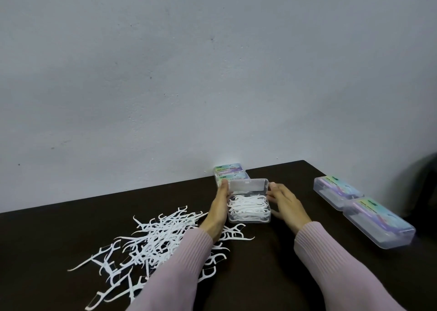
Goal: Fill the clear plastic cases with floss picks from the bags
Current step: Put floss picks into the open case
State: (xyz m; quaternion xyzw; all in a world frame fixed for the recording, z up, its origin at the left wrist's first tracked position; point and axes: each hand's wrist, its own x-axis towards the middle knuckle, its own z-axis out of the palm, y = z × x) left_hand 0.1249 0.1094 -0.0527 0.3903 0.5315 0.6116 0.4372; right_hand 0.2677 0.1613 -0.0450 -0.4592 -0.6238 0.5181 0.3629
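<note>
Both hands, left hand (218, 206) and right hand (285, 203), hold the full open case (248, 208) at its sides; the lid (248, 186) should fold down squarely over the picks.

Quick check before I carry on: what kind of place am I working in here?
Probably a plain indoor room with a makeshift packing station, not a factory line. A dark table stands against a bare grey wall, with loose floss picks heaped on it and labelled clear cases set aside at the right.

Open clear case (249, 208) full of white floss picks, lid up; loose picks (151, 242) heaped left; two shut cases (364, 210) right (labelled).
</note>
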